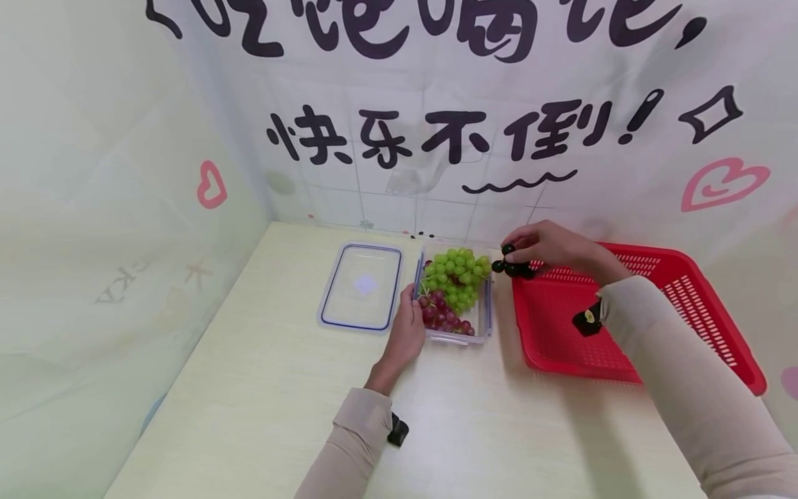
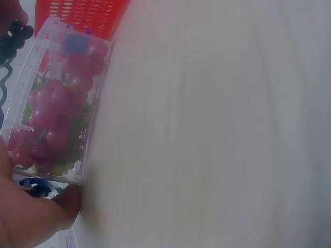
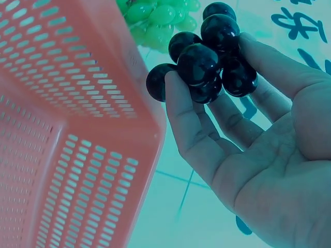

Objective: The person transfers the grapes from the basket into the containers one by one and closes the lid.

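The pale bench (image 1: 461, 423) carries three things side by side: a clear lid (image 1: 361, 291) edged in blue at left, a clear box (image 1: 458, 338) just beside it, and at right, near the box, a red slotted basket (image 1: 557, 329)

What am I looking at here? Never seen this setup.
No machine here, just a person working bare-handed. The wide picture comes from a head camera looking forward and down; the other two come from cameras worn on each wrist. On the table sit a clear container with green grapes and red grapes inside, a flat clear lid to its left and a red basket to its right. The left hand holds the container's left side; the right hand pinches a dark grape cluster.
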A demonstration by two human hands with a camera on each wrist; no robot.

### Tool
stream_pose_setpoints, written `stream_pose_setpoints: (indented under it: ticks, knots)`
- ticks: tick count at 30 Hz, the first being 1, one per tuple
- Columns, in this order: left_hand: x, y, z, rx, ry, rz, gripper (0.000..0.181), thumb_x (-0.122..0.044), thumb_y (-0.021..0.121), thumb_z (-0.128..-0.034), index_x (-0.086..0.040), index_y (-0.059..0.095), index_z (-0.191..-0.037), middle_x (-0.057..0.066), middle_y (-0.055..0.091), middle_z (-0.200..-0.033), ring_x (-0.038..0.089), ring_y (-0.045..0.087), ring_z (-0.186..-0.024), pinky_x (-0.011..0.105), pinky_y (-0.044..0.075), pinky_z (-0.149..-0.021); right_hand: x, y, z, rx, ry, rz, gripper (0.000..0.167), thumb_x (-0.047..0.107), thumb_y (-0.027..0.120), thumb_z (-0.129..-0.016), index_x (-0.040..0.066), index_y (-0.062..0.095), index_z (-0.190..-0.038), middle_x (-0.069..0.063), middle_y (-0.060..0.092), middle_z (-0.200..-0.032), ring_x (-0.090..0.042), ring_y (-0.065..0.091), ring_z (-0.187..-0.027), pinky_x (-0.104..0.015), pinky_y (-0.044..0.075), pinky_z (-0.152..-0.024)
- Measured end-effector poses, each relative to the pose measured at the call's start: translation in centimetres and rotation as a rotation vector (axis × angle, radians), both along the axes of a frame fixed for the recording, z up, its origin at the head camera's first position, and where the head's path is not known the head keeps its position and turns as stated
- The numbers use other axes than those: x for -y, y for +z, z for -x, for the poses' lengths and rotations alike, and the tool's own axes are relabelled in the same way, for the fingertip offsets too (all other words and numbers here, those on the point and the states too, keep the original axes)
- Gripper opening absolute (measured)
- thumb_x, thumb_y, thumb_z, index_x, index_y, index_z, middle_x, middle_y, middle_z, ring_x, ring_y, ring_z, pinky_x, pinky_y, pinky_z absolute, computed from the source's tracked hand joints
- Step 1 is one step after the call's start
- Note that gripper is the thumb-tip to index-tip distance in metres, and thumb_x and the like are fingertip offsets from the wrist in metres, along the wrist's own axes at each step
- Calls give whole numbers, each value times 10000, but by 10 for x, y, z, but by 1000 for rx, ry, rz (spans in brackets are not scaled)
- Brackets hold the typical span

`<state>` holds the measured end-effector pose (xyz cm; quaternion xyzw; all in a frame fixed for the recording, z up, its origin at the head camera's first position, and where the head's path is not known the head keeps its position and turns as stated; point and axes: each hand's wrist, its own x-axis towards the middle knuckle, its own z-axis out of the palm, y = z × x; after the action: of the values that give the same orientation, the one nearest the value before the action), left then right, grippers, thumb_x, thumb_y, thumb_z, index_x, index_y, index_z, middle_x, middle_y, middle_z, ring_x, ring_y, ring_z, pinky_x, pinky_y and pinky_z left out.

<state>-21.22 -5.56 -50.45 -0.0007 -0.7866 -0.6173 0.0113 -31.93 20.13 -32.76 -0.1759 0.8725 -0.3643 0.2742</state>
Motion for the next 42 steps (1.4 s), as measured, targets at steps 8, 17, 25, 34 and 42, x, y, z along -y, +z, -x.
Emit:
stream_pose_setpoints:
  ticks: [8,17,25,34,42]
  knots:
    - [0,1,-1,-5,3,4,464,-164,209,-1093,-51,205,-1543,215,390,-1500,317,275,-1474,505,271,-1190,15,-3,0,22,9,6,352,151,625,-975,30,599,-1305,-199,653,-1131,-224,681,-846,-347,603,-757]
    - [1,1,0,-9,5,10,467,-158,211,-1090,-53,203,-1546,215,401,-1488,311,300,-1460,502,284,-1184,31,-9,-4,59,34,49,355,153,631,-971,22,591,-1299,-205,610,-1173,-289,634,-959,-451,601,-818]
    - [1,1,0,-10,0,6,466,-151,212,-1091,-46,201,-1544,177,512,-1192,300,493,-1156,460,394,-1042,42,-23,-5,71,58,14,347,132,640,-964,28,601,-1293,-189,617,-1170,-271,654,-955,-429,603,-817]
    - [1,3,1,-15,-1,15,461,-149,206,-1091,-48,206,-1541,180,507,-1217,300,480,-1184,478,396,-1057,49,-30,-5,79,158,-43,323,101,624,-966,7,616,-1275,-139,590,-1019,-249,577,-896,-404,591,-807]
    - [1,3,0,-15,2,21,463,-158,204,-1092,-44,210,-1541,198,517,-1199,323,493,-1176,491,399,-1055,55,-37,-6,103,248,-116,344,58,593,-973,-16,604,-1309,-127,642,-1029,-221,570,-893,-391,589,-775]
